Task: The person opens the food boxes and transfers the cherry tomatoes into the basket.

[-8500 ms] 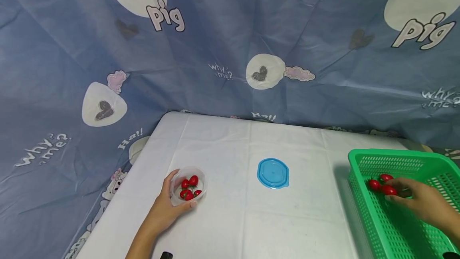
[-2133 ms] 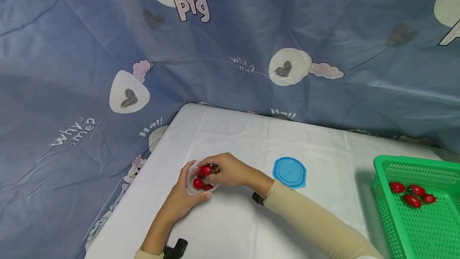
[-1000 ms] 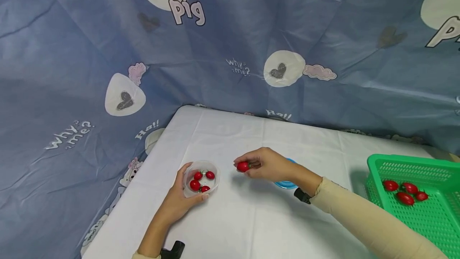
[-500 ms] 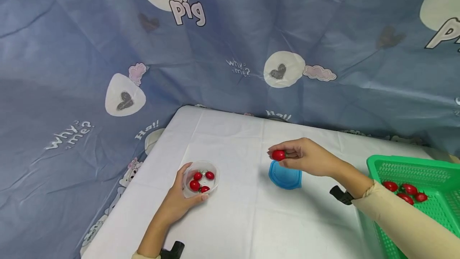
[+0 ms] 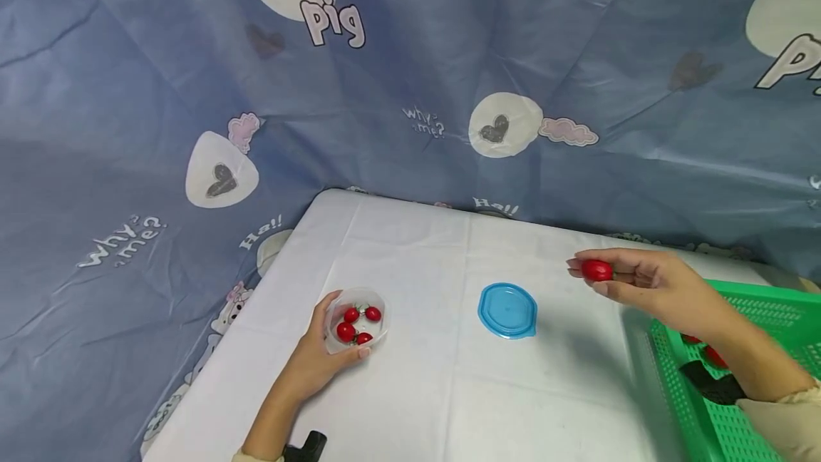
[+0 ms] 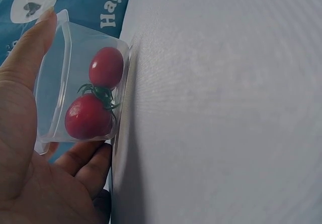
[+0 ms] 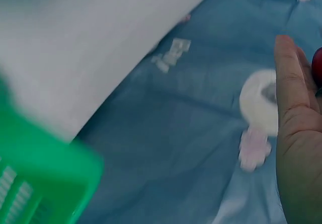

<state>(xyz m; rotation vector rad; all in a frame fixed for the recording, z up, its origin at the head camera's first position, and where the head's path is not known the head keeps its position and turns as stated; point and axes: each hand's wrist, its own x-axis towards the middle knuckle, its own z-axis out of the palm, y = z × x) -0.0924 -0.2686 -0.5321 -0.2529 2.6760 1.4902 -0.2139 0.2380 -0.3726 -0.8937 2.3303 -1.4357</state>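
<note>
My left hand (image 5: 316, 358) grips a small clear plastic container (image 5: 380, 334) standing on the white-covered table, thumb on its near side and fingers round the far side. Several red cherry tomatoes (image 5: 346, 332) with green stems lie inside; the left wrist view shows them through the clear wall (image 6: 75, 38). Off to the right, my right hand (image 5: 667, 287) pinches one cherry tomato (image 5: 597, 270) between thumb and fingers, raised above the table beside the green basket (image 5: 763, 305). In the right wrist view only a sliver of that tomato (image 7: 317, 67) shows.
A blue lid (image 5: 508, 311) lies flat on the white tablecloth (image 5: 410, 391) between the hands. More cherry tomatoes (image 5: 715, 357) sit in the basket, partly hidden by the right forearm. A blue patterned cloth (image 5: 385, 55) hangs behind and to the left of the table.
My right hand has lifted a tomato out of the container and carried it rightward past the blue lid to the basket's side. The left hand keeps holding the container in place.
</note>
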